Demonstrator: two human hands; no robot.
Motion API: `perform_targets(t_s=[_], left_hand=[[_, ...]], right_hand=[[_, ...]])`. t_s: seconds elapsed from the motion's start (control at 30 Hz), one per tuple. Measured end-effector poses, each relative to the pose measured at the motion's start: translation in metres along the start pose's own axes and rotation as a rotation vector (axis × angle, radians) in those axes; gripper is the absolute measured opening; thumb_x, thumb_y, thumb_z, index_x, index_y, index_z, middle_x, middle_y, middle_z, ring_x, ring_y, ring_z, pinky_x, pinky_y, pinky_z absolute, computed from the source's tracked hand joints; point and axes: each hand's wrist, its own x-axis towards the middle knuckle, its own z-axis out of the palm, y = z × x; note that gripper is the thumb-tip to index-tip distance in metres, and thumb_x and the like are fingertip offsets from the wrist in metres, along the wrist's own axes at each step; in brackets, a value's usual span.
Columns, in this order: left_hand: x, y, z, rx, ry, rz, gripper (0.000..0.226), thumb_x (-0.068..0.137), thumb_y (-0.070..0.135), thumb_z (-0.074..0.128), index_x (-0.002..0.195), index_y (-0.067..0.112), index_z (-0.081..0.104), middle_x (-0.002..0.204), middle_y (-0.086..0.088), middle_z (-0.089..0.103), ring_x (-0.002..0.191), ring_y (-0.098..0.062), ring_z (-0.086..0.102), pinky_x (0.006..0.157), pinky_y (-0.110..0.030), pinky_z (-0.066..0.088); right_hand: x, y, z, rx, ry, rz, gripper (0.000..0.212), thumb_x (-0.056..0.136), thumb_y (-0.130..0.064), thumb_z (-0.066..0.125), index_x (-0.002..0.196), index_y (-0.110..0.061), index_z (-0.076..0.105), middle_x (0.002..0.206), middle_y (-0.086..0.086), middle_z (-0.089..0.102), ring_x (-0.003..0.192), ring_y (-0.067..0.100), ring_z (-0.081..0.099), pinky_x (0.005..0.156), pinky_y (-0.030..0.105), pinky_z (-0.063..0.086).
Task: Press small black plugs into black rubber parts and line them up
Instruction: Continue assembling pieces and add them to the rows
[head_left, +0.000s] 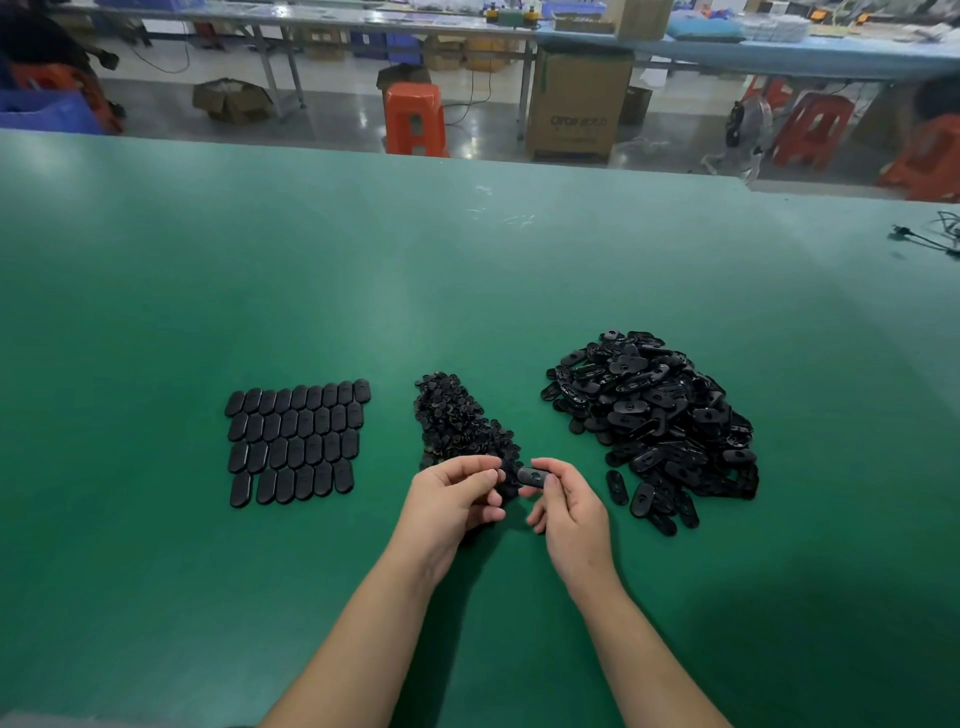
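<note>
My right hand (569, 514) pinches one oval black rubber part (533, 475) just above the green table (467, 270). My left hand (452, 501) is beside it with fingers curled, thumb and forefinger near the part's left end; whether a plug sits between them is hidden. A pile of small black plugs (457, 423) lies right behind my hands. A large heap of loose rubber parts (654, 415) lies to the right. To the left, finished parts (296, 441) lie flat in tidy rows.
A black cable (930, 236) lies at the table's far right edge. Beyond the far edge stand orange stools (415, 117), a cardboard box (576, 104) and another workbench.
</note>
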Motion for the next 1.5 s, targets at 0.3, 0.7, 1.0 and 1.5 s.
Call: perform_targets(t_s=[0.3,0.7,1.0,1.5], left_hand=[[0.0,-0.001,0.001,-0.059,-0.006,0.041,0.019,0.092,-0.006,0.063,0.102,0.003,0.076,0.089,-0.013,0.074,0.061,-0.015,0.062,0.057,-0.024,0.056],[0.0,-0.003,0.009,0.107,0.02,0.064,0.009,0.095,-0.003,0.062,0.101,-0.002,0.068,0.085,-0.014,0.076,0.05,-0.016,0.062,0.049,-0.026,0.055],[0.001,-0.005,0.01,-0.005,0.007,-0.021,0.008,0.093,0.0,0.064,0.098,0.003,0.07,0.092,-0.012,0.076,0.051,-0.011,0.057,0.043,-0.023,0.048],[0.001,-0.012,0.015,0.272,0.107,0.111,0.011,0.092,0.007,0.068,0.089,0.014,0.076,0.054,0.009,0.058,0.044,-0.007,0.039,0.041,-0.021,0.032]], right_hand=[[0.0,0.002,0.0,0.027,0.001,0.002,0.032,0.108,-0.013,0.042,0.108,-0.035,0.066,0.083,0.0,0.074,0.06,0.011,0.06,0.058,0.029,0.05],[0.001,0.003,-0.001,0.036,0.029,-0.02,0.014,0.098,-0.012,0.063,0.096,-0.025,0.057,0.087,-0.003,0.076,0.058,0.012,0.062,0.061,0.038,0.054],[0.003,0.004,-0.004,-0.016,0.055,-0.049,0.009,0.093,-0.02,0.072,0.091,-0.028,0.068,0.083,0.002,0.07,0.069,0.016,0.059,0.068,0.041,0.053],[-0.001,0.0,-0.004,0.162,-0.012,0.009,0.034,0.093,-0.006,0.07,0.118,-0.027,0.062,0.09,0.008,0.076,0.085,0.021,0.077,0.088,0.038,0.06]])
